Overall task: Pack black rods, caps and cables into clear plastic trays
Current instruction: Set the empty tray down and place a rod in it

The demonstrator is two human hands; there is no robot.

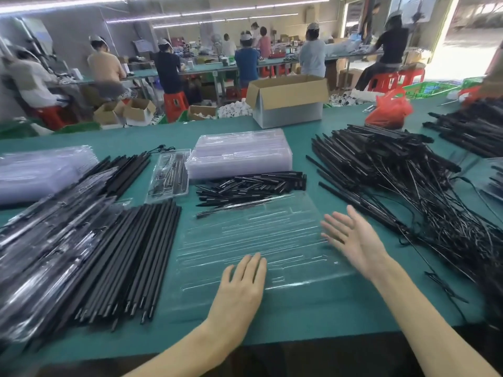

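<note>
Tray: empty clear plastic tray (253, 235) lies flat on the green table (313, 314) straight in front of the person. Its moulded grooves run side to side, and no parts show in it.
Left hand: the left hand (239, 284) lies palm down on the tray's near edge, fingers straight and close together, gripping nothing.
Right hand: the right hand (351, 238) is at the tray's right edge with fingers spread and the palm turned inward, empty. Whether it touches the plastic cannot be told.
Long rods: a bundle of long black rods (130, 257) sits just left of the tray, their long axis running away from the person and tilted slightly right.
Short pieces: a heap of short black pieces (250, 186), probably the caps, touches the tray's far edge.
Cables: a tangled cable pile (402, 191) spreads to the right, close beside the right hand.
Deciding relation: the rods lie crosswise to the grooves, so a rod would likely need turning about a quarter before it seats. The left hand is nearer the rods, the right nearer the cables.
Progress: judged at the start of this tray.
Further out: a stack of clear trays (239, 156) and one filled tray (168, 175) lie beyond, packed trays (40, 240) at far left, and a cardboard box (288, 100) at the table's far side.
</note>
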